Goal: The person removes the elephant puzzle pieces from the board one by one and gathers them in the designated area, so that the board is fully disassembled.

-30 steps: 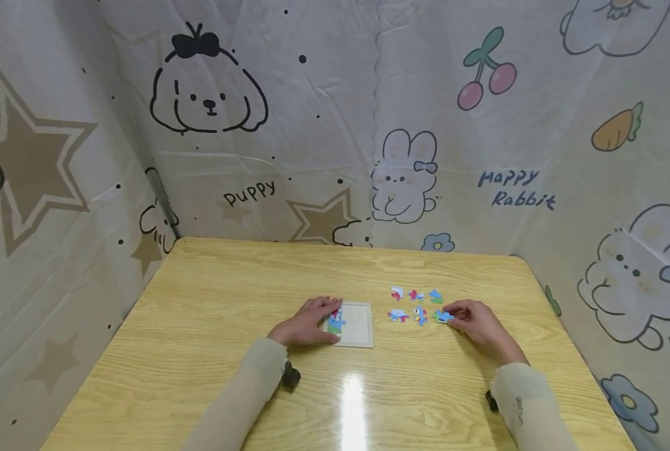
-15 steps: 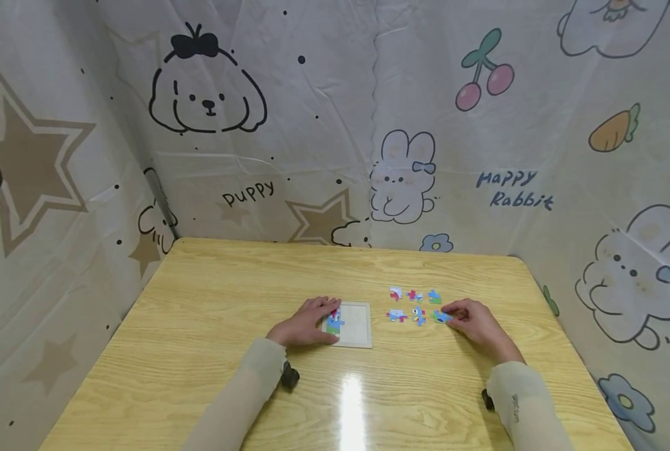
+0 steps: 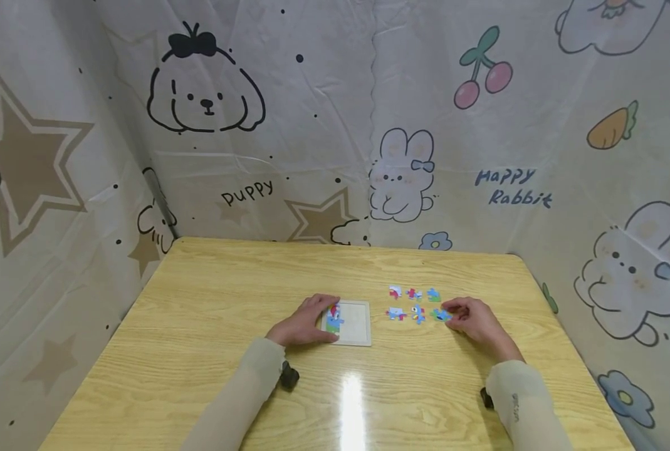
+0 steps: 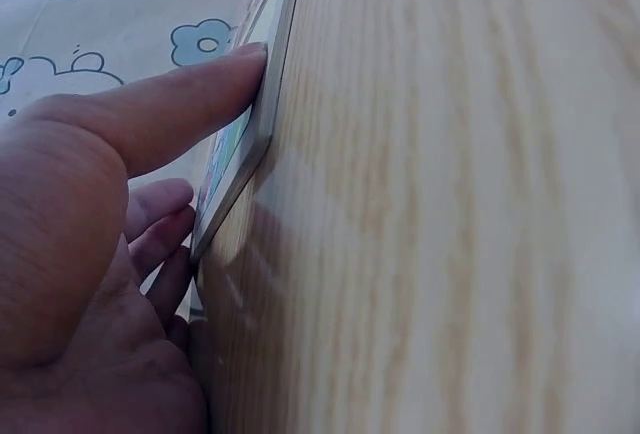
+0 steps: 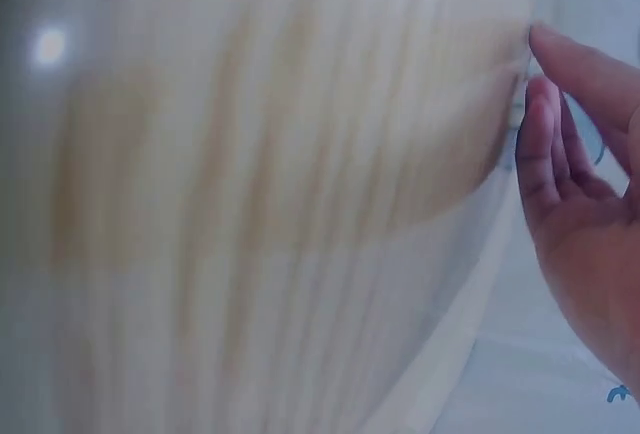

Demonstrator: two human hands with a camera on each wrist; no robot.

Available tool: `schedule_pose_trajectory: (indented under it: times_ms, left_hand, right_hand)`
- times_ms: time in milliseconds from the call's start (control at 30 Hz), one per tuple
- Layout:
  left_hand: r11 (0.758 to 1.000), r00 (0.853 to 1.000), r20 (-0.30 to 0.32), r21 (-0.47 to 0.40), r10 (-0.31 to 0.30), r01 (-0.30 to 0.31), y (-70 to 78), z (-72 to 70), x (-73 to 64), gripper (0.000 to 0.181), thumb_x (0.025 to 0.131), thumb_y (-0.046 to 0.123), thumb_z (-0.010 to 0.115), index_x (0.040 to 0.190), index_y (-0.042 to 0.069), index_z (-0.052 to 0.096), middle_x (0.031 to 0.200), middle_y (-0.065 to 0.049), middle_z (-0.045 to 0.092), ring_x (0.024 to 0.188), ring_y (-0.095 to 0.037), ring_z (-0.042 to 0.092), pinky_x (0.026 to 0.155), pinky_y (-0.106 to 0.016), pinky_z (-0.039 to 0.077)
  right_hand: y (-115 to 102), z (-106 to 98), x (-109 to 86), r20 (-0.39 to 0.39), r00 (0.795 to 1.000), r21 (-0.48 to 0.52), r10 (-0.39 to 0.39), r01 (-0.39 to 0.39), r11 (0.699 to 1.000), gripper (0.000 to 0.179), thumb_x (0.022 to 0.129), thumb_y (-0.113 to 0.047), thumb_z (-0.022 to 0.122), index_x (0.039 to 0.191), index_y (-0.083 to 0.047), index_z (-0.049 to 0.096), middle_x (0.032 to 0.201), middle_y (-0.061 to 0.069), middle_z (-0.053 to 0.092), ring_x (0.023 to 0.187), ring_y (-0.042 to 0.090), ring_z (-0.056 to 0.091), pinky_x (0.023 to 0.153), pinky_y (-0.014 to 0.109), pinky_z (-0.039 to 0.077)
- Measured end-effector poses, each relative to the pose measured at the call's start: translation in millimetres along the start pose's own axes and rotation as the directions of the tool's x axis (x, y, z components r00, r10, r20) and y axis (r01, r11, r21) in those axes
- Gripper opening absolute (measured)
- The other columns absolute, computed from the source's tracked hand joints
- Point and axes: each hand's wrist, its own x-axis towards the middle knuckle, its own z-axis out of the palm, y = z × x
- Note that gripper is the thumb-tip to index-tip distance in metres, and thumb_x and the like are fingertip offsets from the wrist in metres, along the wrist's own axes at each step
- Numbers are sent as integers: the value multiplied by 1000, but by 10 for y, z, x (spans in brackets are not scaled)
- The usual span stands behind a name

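Observation:
In the head view my left hand [image 3: 303, 322] holds a light puzzle frame [image 3: 360, 344] at its left side, with the thumb at the near edge and the fingers towards the far edge. Fitted blue, green and red jigsaw pieces [image 3: 333, 319] fill the frame's left part; its right part shows bare backing. The left wrist view has the thumb against the frame's rim [image 4: 262, 129]. My right hand [image 3: 476, 321] pinches a blue and green jigsaw piece [image 3: 439, 314] at its right end, low over the table. In the right wrist view, that piece cannot be made out.
Several loose jigsaw pieces lie in two rows between the frame and my right hand, among them a white and red piece [image 3: 395, 292] and a blue and green piece [image 3: 433, 294]. Under everything is a wood-grain table [image 3: 227, 288]. A printed curtain [image 3: 312, 125] hangs behind it.
My left fingers have shifted slightly, showing more of the red picture in the frame. The piece in my right hand looks slightly tilted compared with before. Both arms stay nearly in place.

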Motion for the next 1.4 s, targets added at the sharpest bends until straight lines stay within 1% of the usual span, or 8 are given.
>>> schedule_pose_trajectory:
  times_ms: [233,400,500,633,767,967,1233,1400]
  left_hand:
    - [999,999,-19,-22,29,-30,-31,-14,-9,90,90,39,81,163,16,34,164,-11,34,152,-34,29,123,-57,29]
    - [996,998,-62,-80,30,-35,-65,-16,-35,89,90,36,82,163,19,35,168,-10,30,157,-35,24,124,-59,25]
    - [993,996,-93,-116,6,-17,-81,-7,-54,90,88,35,84,163,24,35,168,-9,30,157,-34,25,124,-59,25]
    - [991,989,-148,-130,-22,2,-93,-14,-79,93,84,32,88,162,25,37,165,-7,37,154,-33,31,124,-56,29]
    - [994,982,-186,-104,-46,27,-109,-46,-107,93,83,33,89,161,24,39,165,-7,38,154,-33,31,123,-57,31]
    - [996,982,-171,-47,-87,80,-147,-51,-124,86,88,44,83,160,21,42,166,-13,36,156,-37,26,124,-60,24]
    - [994,986,-164,98,-30,46,-183,6,-107,82,89,48,79,158,20,45,162,-8,42,154,-36,28,124,-62,22]
    - [993,987,-162,112,-15,33,-160,-3,-118,79,90,46,79,157,19,46,161,-9,43,153,-37,28,124,-63,20]
  right_hand:
    - [-364,95,51,-118,993,103,14,-2,995,37,100,-15,70,133,0,67,120,19,67,96,22,62,78,27,52]
    - [-636,301,127,-139,990,174,16,8,985,33,101,-15,68,130,1,68,117,18,68,96,20,62,78,24,51]
    - [-766,462,177,-138,990,198,21,7,980,30,100,-14,69,126,0,70,114,17,69,94,19,62,78,22,51]
    - [-967,687,264,-107,994,244,8,18,970,27,99,-11,69,123,3,71,109,16,70,92,22,65,76,25,54]
    - [-1177,922,371,-74,997,256,6,13,967,24,98,-9,70,120,1,73,106,13,72,90,21,68,75,27,55]
    - [-1401,1233,495,15,1000,247,5,-9,969,20,96,-11,73,114,-4,76,102,9,74,86,16,68,73,27,56]
    - [-1564,1414,551,85,996,203,25,-41,978,14,93,-9,77,106,-6,78,95,5,73,81,15,66,71,28,55]
    - [-1603,1456,561,73,996,165,43,-55,985,14,90,-8,79,104,-7,78,94,5,74,84,17,65,75,29,54]
